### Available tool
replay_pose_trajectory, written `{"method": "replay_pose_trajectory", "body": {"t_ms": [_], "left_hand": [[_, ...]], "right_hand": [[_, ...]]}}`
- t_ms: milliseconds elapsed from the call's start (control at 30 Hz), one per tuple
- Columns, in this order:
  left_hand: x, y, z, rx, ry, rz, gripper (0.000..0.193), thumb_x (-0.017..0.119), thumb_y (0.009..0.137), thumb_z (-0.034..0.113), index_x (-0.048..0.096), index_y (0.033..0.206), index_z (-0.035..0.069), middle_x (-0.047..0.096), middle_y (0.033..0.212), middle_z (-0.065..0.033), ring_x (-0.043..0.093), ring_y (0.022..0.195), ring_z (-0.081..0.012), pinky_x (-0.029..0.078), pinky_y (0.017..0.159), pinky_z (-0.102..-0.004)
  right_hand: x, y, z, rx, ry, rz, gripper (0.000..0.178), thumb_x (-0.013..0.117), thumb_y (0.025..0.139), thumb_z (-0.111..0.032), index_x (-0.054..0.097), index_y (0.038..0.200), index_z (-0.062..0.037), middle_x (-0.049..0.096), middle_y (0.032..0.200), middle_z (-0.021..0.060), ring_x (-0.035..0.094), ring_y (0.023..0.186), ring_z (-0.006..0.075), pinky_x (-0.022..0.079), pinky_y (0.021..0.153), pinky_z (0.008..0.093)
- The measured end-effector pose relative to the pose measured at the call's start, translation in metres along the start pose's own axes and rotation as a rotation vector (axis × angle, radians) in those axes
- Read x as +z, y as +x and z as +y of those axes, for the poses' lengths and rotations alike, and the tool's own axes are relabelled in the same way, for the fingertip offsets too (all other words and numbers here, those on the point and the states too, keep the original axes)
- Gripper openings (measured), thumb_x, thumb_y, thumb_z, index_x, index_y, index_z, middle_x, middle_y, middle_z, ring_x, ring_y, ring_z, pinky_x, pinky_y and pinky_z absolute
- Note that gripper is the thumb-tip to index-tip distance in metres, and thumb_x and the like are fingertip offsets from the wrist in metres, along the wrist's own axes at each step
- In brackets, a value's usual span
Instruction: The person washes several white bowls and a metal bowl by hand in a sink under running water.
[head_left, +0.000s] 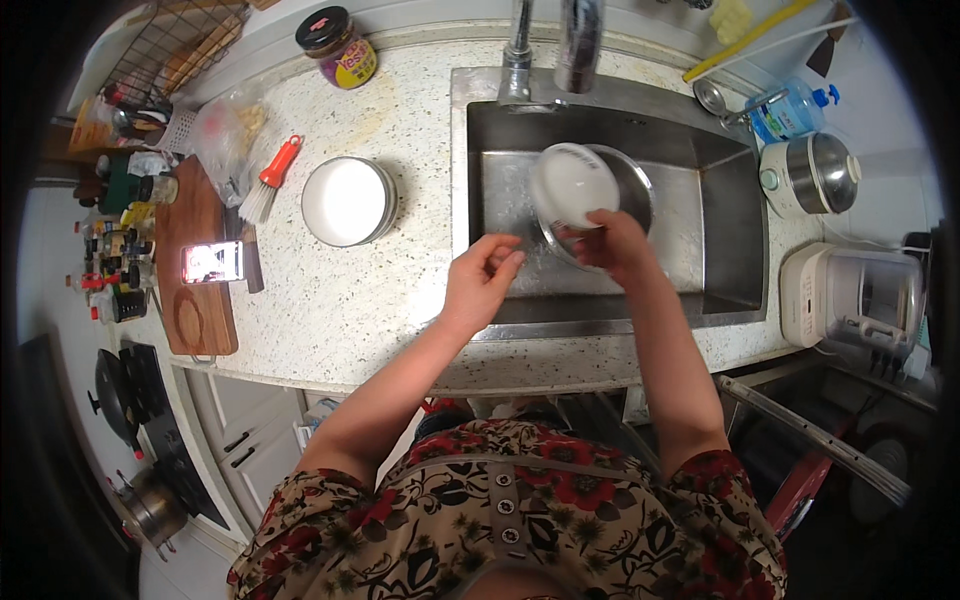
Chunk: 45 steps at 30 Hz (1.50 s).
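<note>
From my station I have the right hand (615, 248) over the sink (735, 240), thumb and fingers pinched on the near rim of a white bowl (577, 183), which is tilted and slightly blurred. That bowl is within the sink's outline, above a round steel basin (634, 187) sitting inside the sink. My left hand (482, 278) hangs over the sink's left rim, fingers half curled, thumb close by; I see nothing in it. Left of the sink, a stack of white bowls (345, 202) stands on the speckled countertop (320, 310).
</note>
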<state>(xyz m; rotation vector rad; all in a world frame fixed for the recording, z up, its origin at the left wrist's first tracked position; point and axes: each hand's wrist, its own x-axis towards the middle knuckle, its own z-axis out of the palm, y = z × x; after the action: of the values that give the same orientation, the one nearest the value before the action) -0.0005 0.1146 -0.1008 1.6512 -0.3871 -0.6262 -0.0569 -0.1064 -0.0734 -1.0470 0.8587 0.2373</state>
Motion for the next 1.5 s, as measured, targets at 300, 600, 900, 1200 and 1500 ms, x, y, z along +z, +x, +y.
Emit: {"method": "replay_pose_trajectory", "body": {"t_ms": [300,600,900,1200,1500], "left_hand": [[-0.039,-0.021,-0.003,-0.036,0.152,-0.101,0.024,0.062,0.087,0.009,0.059,0.109,0.002,0.063,0.088,-0.0063,0.056,0.071,-0.0100,0.047,0.065,-0.0234],[-0.050,-0.029,-0.010,0.015,0.132,-0.255,0.027,0.061,0.087,0.012,0.059,0.112,0.003,0.064,0.100,-0.0132,0.064,0.084,-0.0212,0.052,0.074,-0.0316],[-0.051,-0.023,-0.011,0.068,0.164,-0.264,0.026,0.060,0.086,0.013,0.060,0.109,0.001,0.065,0.098,-0.0149,0.065,0.086,-0.0236,0.051,0.076,-0.0342],[-0.037,-0.027,-0.002,0.092,0.127,-0.212,0.021,0.059,0.085,0.011,0.061,0.103,0.003,0.066,0.089,-0.0171,0.065,0.076,-0.0281,0.050,0.069,-0.0363],[-0.030,-0.005,-0.006,0.025,0.111,-0.073,0.023,0.062,0.084,0.009,0.061,0.106,0.004,0.064,0.091,-0.0171,0.062,0.074,-0.0258,0.049,0.067,-0.0340]], "right_hand": [[0.150,0.091,-0.030,-0.143,0.015,-0.149,0.038,0.055,0.088,-0.020,0.051,0.110,0.0104,0.066,0.090,0.0194,0.065,0.070,0.0215,0.054,0.060,0.0321],[0.204,0.149,-0.044,-0.115,0.026,-0.089,0.049,0.055,0.091,-0.029,0.043,0.118,0.0098,0.062,0.102,0.0222,0.066,0.081,0.0255,0.057,0.067,0.0360],[0.227,0.076,-0.043,-0.262,-0.614,-0.119,0.070,0.065,0.078,-0.058,0.055,0.117,-0.0013,0.062,0.099,0.0098,0.061,0.081,0.0193,0.045,0.063,0.0281],[0.249,0.057,-0.028,-0.895,-1.500,0.127,0.025,0.052,0.081,-0.011,0.063,0.103,-0.0075,0.067,0.079,0.0144,0.066,0.078,0.0307,0.050,0.067,0.0429],[0.203,0.021,-0.033,-0.714,-0.833,0.063,0.031,0.044,0.083,-0.012,0.059,0.107,-0.0037,0.064,0.078,0.0190,0.064,0.070,0.0302,0.050,0.068,0.0417]]}}
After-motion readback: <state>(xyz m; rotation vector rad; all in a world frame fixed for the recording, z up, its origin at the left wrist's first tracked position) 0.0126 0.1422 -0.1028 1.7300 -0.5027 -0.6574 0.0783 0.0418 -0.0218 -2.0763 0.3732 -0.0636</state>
